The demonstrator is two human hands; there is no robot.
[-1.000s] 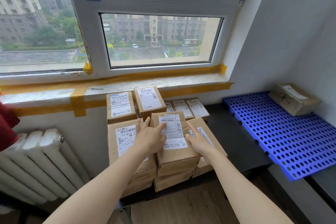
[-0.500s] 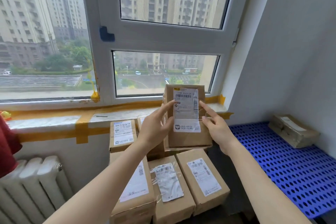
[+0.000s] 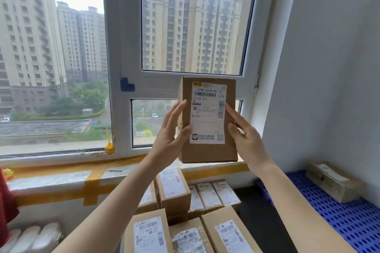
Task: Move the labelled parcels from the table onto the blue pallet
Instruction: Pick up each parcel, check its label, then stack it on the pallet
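Note:
A brown cardboard parcel [image 3: 208, 150] with a white shipping label is held upright in front of the window, label facing me. My left hand [image 3: 171, 135] grips its left side, thumb on the front face. My right hand [image 3: 245, 138] grips its right side, fingers along the edge. Below, several labelled parcels [image 3: 172, 188] are stacked on the dark table [image 3: 253, 207]. The blue pallet [image 3: 345, 217] lies at the lower right and bears one parcel [image 3: 333, 183] near the wall.
A window sill with yellow tape [image 3: 61, 172] runs behind the stack. A white radiator [image 3: 30, 238] stands at the lower left beside a red cloth [image 3: 6, 201]. The grey wall [image 3: 329, 68] closes the right side.
Both hands have lifted the parcel off the stack and raised it to eye level in front of the window. The view has tilted upward with it.

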